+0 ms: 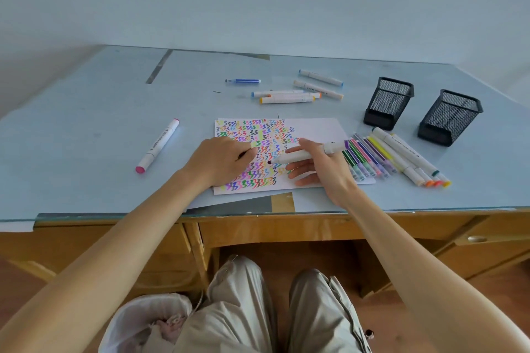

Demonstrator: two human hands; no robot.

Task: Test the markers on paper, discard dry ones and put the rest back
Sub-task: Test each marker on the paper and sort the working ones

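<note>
A white sheet of paper (315, 129) covered in colourful zigzag test marks lies on the desk. My right hand (321, 169) grips a thick white marker (304, 154), its dark tip uncapped and just above the paper's marks. My left hand (220, 159) rests on the paper with fingers curled, a small dark piece, probably the cap, showing under them. A row of thin coloured markers (370, 160) and thick white markers (407, 157) lies to the right of the paper. More white markers (286, 96) and a blue marker (243, 81) lie behind it. A pink-capped marker (157, 145) lies to the left.
Two black mesh pen holders (388, 103) (448, 117) stand at the right back of the glass-topped desk (86, 112). A bin lined with a white bag (143, 321) sits on the floor by my left knee. The wall runs behind the desk.
</note>
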